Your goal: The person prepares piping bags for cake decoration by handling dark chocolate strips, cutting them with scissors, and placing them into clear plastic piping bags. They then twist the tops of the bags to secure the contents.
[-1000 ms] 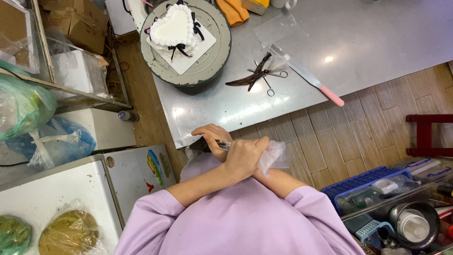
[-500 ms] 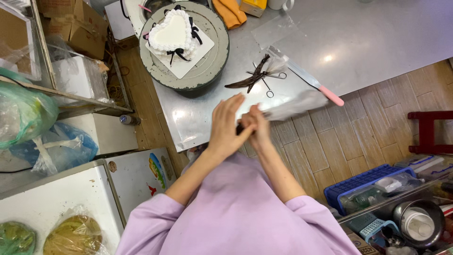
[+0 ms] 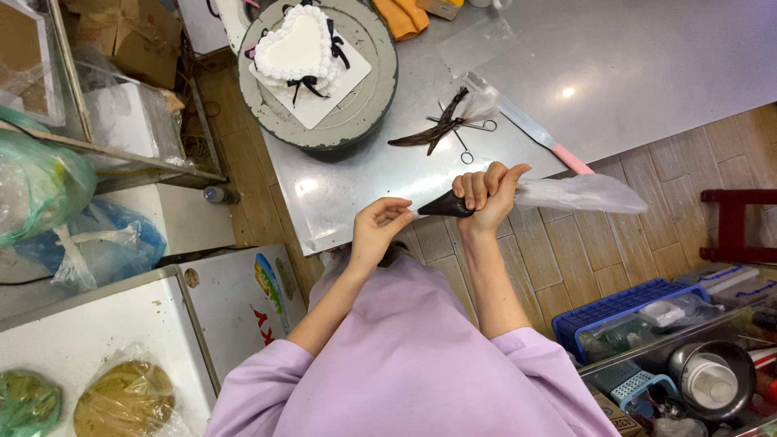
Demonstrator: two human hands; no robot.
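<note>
Both hands are kept over the table point(image 3: 647, 57) edge: the piping bag point(image 3: 518, 197) is gripped in the closed right hand point(image 3: 484, 193), its dark tip steadied by the left hand's point(image 3: 379, 228) loosely curled fingers.

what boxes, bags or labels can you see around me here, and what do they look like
Cardboard boxes: top left, brown, stacked.
Green plastic bag: left shelf, bulging, translucent.
Blue plastic bag: below it, knotted.
Sticker: white cabinet's side, multicoloured.
Piping bag: in right hand, clear with dark tip, left hand beside tip.
</note>
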